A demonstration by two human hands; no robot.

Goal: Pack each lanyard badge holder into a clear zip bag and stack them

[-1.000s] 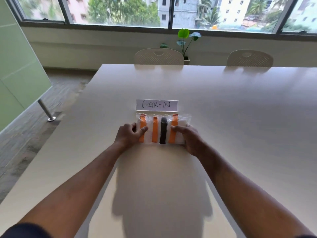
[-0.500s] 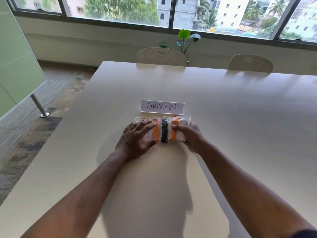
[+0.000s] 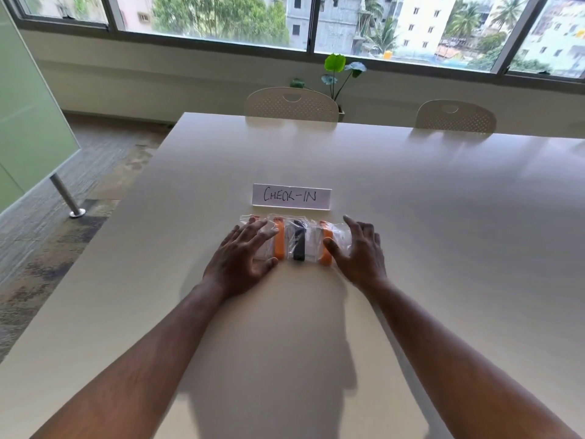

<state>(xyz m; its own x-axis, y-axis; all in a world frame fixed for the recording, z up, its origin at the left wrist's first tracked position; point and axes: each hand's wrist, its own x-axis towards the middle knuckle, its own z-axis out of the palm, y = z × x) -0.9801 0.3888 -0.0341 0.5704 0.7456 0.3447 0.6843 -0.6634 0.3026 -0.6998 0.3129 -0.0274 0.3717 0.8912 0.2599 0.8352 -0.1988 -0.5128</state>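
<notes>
Both the left hand (image 3: 242,259) and right hand (image 3: 361,253) have uncurled, fingers now spread flat over the row of clear zip bags holding orange and black lanyards (image 3: 296,240) on the pale counter (image 3: 443,248), suggesting packing is finished.

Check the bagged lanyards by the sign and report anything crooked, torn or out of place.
Nothing stands out. The clear bags lie in a neat row just in front of the CHECK-IN sign, orange and black straps roughly parallel. The left hand rests spread on the left end, the right hand at the right end. No tears visible.
</notes>
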